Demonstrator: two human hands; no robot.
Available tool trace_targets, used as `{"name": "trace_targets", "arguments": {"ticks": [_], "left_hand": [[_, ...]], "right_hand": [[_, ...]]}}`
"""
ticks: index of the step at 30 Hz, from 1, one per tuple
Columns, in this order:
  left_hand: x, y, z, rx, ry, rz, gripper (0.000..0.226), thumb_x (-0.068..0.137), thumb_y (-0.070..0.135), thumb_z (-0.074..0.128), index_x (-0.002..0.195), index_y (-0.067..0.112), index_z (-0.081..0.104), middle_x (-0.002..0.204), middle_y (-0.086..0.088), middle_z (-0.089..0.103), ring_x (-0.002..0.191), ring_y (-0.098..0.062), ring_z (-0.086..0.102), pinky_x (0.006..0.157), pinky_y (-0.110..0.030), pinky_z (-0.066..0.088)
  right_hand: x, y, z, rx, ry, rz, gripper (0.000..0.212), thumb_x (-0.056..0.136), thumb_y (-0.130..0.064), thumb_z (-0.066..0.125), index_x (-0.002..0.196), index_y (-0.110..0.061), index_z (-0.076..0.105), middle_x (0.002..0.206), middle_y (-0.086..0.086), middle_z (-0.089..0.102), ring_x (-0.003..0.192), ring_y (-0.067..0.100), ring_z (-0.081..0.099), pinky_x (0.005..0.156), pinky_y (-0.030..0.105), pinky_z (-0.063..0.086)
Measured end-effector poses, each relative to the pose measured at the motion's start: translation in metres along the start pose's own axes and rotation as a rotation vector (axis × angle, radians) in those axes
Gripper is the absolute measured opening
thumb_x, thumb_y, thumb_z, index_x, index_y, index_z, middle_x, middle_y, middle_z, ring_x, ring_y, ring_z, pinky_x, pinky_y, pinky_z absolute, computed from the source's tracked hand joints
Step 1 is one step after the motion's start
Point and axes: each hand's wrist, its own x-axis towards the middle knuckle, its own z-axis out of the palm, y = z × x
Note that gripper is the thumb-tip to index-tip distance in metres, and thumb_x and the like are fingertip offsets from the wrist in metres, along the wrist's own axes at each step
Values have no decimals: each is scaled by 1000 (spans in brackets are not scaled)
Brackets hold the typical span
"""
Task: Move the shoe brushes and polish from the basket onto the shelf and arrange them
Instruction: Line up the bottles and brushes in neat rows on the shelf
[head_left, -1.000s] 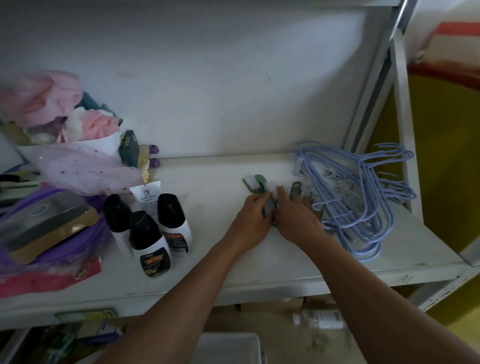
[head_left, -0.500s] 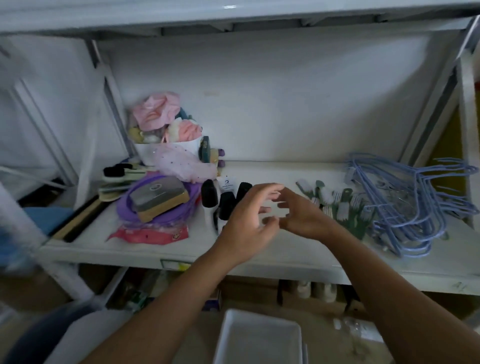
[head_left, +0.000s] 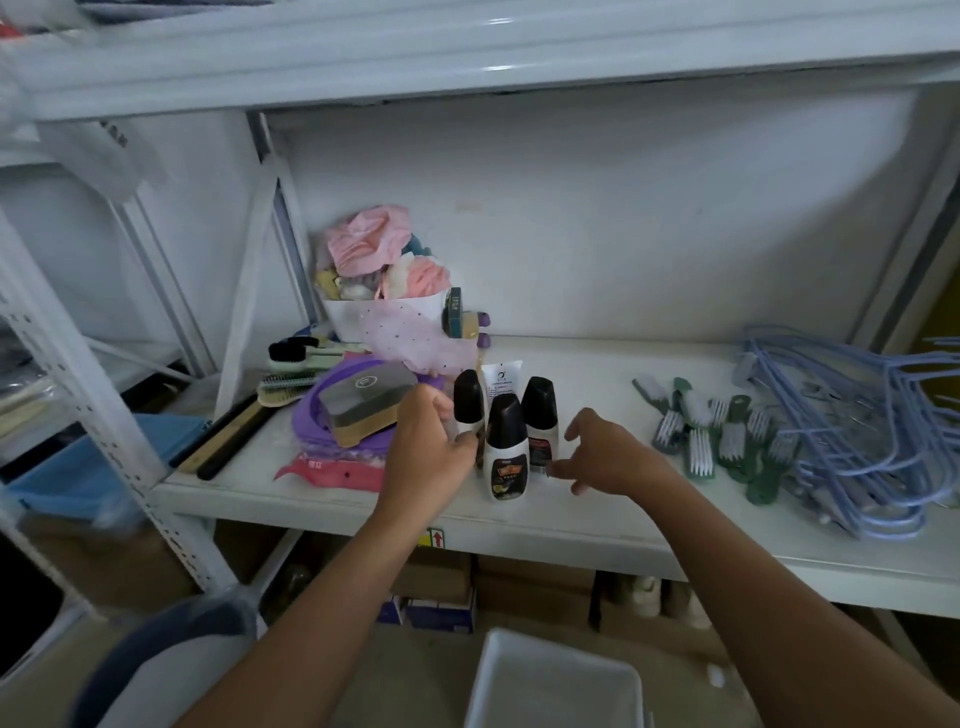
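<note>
Between the two hands, on the white shelf (head_left: 613, 358), stand three black-capped polish bottles (head_left: 505, 448) in a tight cluster, with a white tube (head_left: 501, 380) upright just behind them. The left hand (head_left: 426, 451) curls around the leftmost bottle, fingers touching its side; whether it truly grips or only rests there I cannot tell. The right hand (head_left: 610, 454) hovers open just right of the cluster, fingers spread, one fingertip at the base of the rightmost bottle. Farther right of that hand lie the green-handled shoe brushes (head_left: 698, 434) in a loose bunch, and beyond them a heap of blue hangers (head_left: 852, 431). Left of the left hand sits a boxed brush (head_left: 366, 402) on a purple pack. A white basket (head_left: 550, 686) sits below, near the forearms, and looks emptied, so the moving seems done and the arranging is the step in hand. The next move likely calls for squaring the bottles into a row, both hands pressing inward gently so none of these top-heavy bottles tips.
</note>
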Motion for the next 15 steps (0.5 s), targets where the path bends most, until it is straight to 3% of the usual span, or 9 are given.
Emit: {"name": "trace_targets", "arguments": {"ticks": [4,6,9,11,15], "left_hand": [[12,-18,1,-45,-167,-189,30,87,25,65,103,22,41,103,-3,50,93,-17,57,66,-27,40],[15,-21,5,-86,-247,-230,38,85,24,69,108,26,39,105,1,49,96,-13,55,65,-24,37],[19,-18,15,-183,-293,-218,40,85,21,76,96,37,41,100,10,52,95,-3,54,65,-19,35],[22,-18,19,-207,-308,-232,40,84,23,77,102,33,43,103,10,56,99,-5,57,68,-21,38],[23,-23,20,-264,-327,-262,40,82,22,79,104,34,48,102,8,62,98,-5,60,75,-25,46]], "right_hand": [[-7,-1,-5,-226,7,1,54,80,-54,75,105,-13,50,78,1,71,71,12,70,68,30,52],[-11,-5,-7,-220,20,-8,54,79,-61,72,97,-14,53,70,1,72,70,11,70,69,30,53],[-15,-15,-5,-146,-41,-5,52,84,-62,65,87,-10,64,68,1,75,65,9,72,78,31,55],[-18,-23,1,-62,-62,-13,51,85,-59,66,88,-8,67,69,0,75,58,8,72,80,31,55],[-17,-25,6,-232,92,-38,56,79,-69,64,79,-14,63,54,-4,70,51,3,67,73,32,58]]}}
